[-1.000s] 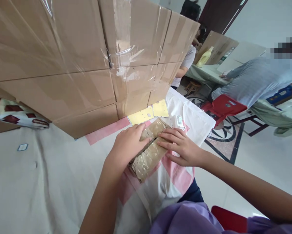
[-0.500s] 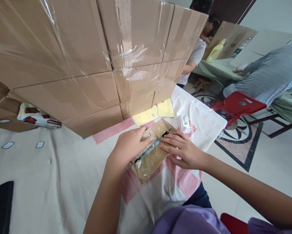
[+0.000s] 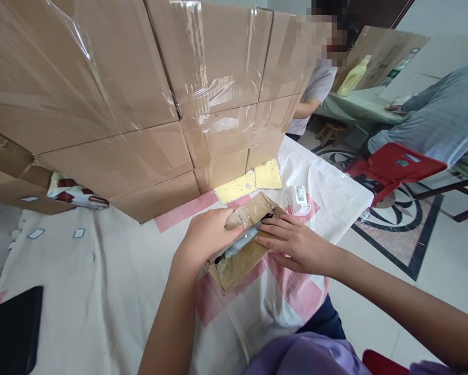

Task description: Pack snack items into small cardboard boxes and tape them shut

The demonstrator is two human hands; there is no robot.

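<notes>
The grip of the left hand (image 3: pixel 207 235) rests on the far flap (image 3: pixel 253 209) of a cardboard box (image 3: pixel 246 256), with the right hand (image 3: pixel 294 242) on its near flap (image 3: pixel 234 277); whether either is clamped cannot be told. The box lies on the cloth-covered surface (image 3: pixel 128 271).

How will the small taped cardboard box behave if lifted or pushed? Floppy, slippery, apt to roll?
The cardboard box is probably somewhat floppy at the top: its flaps stand parted and look creased. The glossy tape may make it a bit slick. Rolling looks unlikely, since it is flat-sided and lies low on the cloth.
</notes>
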